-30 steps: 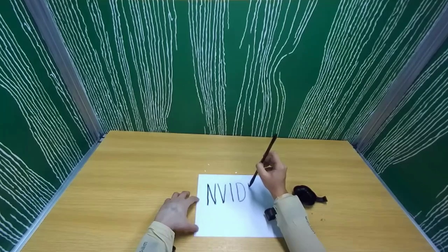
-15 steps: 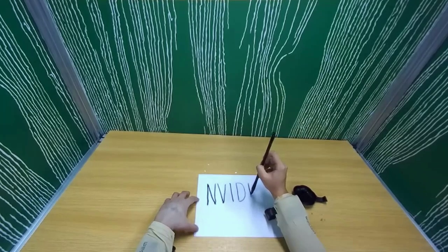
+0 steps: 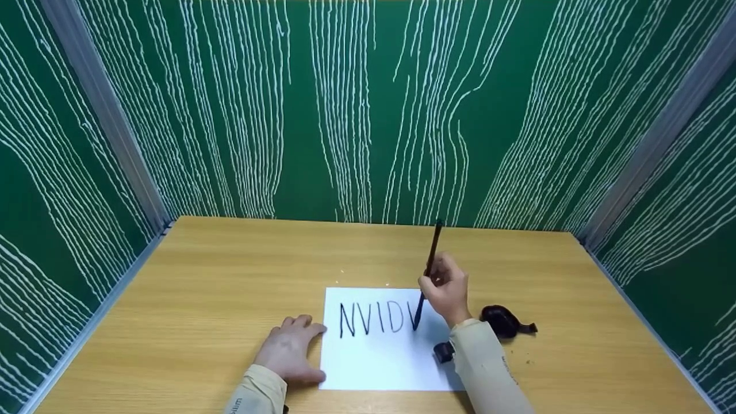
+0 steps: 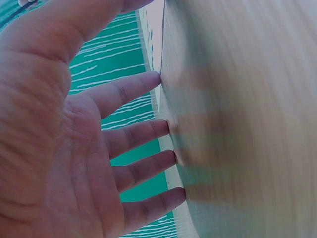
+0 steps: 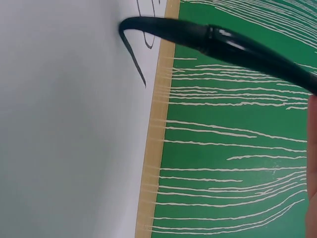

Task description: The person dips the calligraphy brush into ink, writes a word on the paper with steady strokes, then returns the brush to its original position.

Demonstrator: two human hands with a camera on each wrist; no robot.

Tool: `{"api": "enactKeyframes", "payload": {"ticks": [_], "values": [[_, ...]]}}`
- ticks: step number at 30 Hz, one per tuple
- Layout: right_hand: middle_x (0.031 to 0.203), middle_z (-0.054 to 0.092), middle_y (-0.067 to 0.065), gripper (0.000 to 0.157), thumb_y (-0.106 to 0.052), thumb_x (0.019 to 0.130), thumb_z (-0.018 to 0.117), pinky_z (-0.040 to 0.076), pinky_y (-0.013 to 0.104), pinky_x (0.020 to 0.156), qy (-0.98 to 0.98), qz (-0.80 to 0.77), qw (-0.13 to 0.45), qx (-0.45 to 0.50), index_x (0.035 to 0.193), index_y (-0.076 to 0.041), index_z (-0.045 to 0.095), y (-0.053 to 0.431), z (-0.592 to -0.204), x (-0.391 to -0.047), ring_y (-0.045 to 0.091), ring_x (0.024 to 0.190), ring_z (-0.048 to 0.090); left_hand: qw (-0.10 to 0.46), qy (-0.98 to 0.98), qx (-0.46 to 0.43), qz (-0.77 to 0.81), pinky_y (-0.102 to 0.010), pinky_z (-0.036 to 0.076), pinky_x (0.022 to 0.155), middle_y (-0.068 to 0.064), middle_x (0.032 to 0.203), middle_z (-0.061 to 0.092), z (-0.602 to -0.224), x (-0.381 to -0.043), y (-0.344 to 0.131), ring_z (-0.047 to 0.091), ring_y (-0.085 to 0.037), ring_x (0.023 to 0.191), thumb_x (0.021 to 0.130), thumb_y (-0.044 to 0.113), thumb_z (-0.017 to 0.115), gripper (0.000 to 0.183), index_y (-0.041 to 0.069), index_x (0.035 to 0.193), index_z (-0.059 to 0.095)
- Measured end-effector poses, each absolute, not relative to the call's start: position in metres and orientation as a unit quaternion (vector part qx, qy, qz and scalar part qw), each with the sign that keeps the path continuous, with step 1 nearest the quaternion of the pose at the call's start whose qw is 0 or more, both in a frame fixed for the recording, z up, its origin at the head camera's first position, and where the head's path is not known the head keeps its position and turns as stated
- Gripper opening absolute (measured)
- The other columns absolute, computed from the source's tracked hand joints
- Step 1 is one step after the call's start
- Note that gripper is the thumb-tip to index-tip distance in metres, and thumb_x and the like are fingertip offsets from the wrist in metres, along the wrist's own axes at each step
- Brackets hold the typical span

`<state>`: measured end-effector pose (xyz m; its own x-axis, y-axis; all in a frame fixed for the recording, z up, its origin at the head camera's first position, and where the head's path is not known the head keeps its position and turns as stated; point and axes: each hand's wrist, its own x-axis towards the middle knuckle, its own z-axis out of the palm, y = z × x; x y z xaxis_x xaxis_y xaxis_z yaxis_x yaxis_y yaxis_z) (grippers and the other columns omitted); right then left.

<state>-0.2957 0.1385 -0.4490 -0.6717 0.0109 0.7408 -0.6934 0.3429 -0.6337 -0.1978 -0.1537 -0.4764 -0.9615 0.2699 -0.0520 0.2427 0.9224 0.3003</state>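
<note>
My right hand [image 3: 448, 290] pinches a slim black ink brush [image 3: 433, 253] and holds it nearly upright over the white paper [image 3: 374, 362]. In the right wrist view the soft tip of the brush [image 5: 166, 29] bends against the sheet at the lower end of a dark stroke [image 5: 136, 62]. Thin black letters reading NVID [image 3: 371, 318] run along the paper's upper part, with this stroke right after the D. My left hand [image 3: 289, 348] rests with fingers spread at the paper's left edge. Its fingertips [image 4: 177, 195] meet the wooden table in the left wrist view.
A glossy black dish with a short handle [image 3: 503, 322] sits right of the right forearm. A small black block [image 3: 444, 352] is beside the right sleeve, over the paper. Green walls with white wavy lines [image 3: 345, 115] enclose the wooden table [image 3: 201, 276] behind and at both sides.
The brush tip has moved down the paper, leaving a new slanted stroke after the D. The brush's top has swung left and it stands more upright. The left hand has stayed put.
</note>
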Motion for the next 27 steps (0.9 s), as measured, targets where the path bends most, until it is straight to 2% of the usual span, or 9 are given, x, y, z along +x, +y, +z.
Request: {"api": "enactKeyframes", "payload": {"ticks": [10,16,21,27], "values": [[0.062,0.053,0.002,0.022,0.011,0.065,0.055,0.04,0.025,0.038,-0.745,0.525,0.326,0.252,0.079,-0.006,0.054,0.135,-0.441,-0.286,0.013,0.048,0.045,0.051,0.98,0.122,0.147,-0.057,0.033,0.092,-0.011,0.132,0.04,-0.476,-0.197,-0.152,0.037,-0.034,0.117,0.049,0.054,0.071,0.086,0.025,0.125,0.046],[0.062,0.053,0.009,0.021,0.013,0.064,0.051,0.04,0.025,0.037,-0.72,0.542,0.347,0.261,0.079,0.0,0.053,0.14,-0.433,-0.286,0.013,0.05,0.047,0.045,0.979,0.127,0.151,-0.056,0.034,0.091,-0.011,0.13,0.041,-0.477,-0.198,-0.15,0.038,-0.034,0.116,0.048,0.053,0.072,0.084,0.024,0.124,0.047],[0.062,0.053,0.006,0.024,0.016,0.065,0.05,0.04,0.023,0.036,-0.714,0.543,0.358,0.259,0.082,0.0,0.053,0.151,-0.435,-0.286,0.012,0.049,0.047,0.022,0.978,0.139,0.156,-0.056,0.036,0.089,-0.011,0.128,0.044,-0.479,-0.196,-0.15,0.04,-0.033,0.114,0.049,0.049,0.072,0.08,0.023,0.121,0.049],[0.062,0.053,0.005,0.023,0.016,0.065,0.051,0.042,0.023,0.037,-0.717,0.543,0.365,0.24,0.082,0.0,0.053,0.158,-0.437,-0.285,0.013,0.05,0.048,0.037,0.98,0.125,0.152,-0.055,0.034,0.091,-0.01,0.129,0.042,-0.477,-0.196,-0.152,0.038,-0.033,0.116,0.048,0.049,0.072,0.082,0.025,0.123,0.048]]}}
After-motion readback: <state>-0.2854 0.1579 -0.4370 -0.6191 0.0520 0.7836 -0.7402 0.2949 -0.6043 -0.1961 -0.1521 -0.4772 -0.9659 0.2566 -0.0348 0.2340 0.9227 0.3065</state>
